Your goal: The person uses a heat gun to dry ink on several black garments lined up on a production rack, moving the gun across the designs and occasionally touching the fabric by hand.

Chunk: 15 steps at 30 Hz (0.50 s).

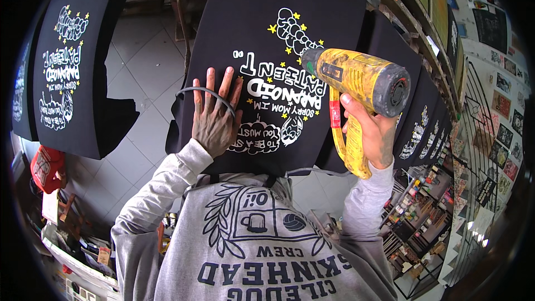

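Observation:
A black shirt (pixel 228 22) lies stretched flat under my hands, printed with white lettering and cartoon shapes dotted with yellow stars (pixel 281 83). My left hand (pixel 216 121) lies on it left of the print, fingers apart and pointing away from me; a grey cord (pixel 198 90) crosses over them. My right hand (pixel 372 134) grips the handle of a scuffed yellow heat gun (pixel 359 78) with a dark end cap. Its nozzle points left over the upper part of the print; whether it touches the fabric I cannot tell.
More printed black shirts (pixel 97 33) hang on boards to my left and in a row (pixel 415 139) to the right. Below are grey tiles (pixel 145 78), a red object (pixel 44 167) and a cluttered white bin (pixel 67 262). Shelves of containers (pixel 418 212) and a poster-covered wall (pixel 496 89) fill the right side.

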Motion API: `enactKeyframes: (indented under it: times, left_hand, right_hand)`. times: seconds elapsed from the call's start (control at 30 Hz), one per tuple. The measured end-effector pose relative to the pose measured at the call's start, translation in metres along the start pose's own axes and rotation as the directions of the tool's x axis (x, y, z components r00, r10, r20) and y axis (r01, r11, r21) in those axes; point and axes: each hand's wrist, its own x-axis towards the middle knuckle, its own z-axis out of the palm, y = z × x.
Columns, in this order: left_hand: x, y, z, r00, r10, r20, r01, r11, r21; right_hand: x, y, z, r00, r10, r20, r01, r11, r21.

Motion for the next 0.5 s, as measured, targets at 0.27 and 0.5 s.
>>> enactKeyframes:
  times: [0.27,0.5]
  left_hand:
    - [0.001,0.001,0.0,1.0,0.013,-0.004,-0.013,0.999,-0.029]
    - [0.0,0.001,0.001,1.0,0.008,0.0,-0.008,0.999,-0.033]
  right_hand:
    - [0.0,0.005,-0.002,0.999,-0.035,0.002,0.035,0.999,0.012]
    - [-0.013,0.004,-0.007,0.997,-0.004,-0.071,0.006,1.0,0.031]
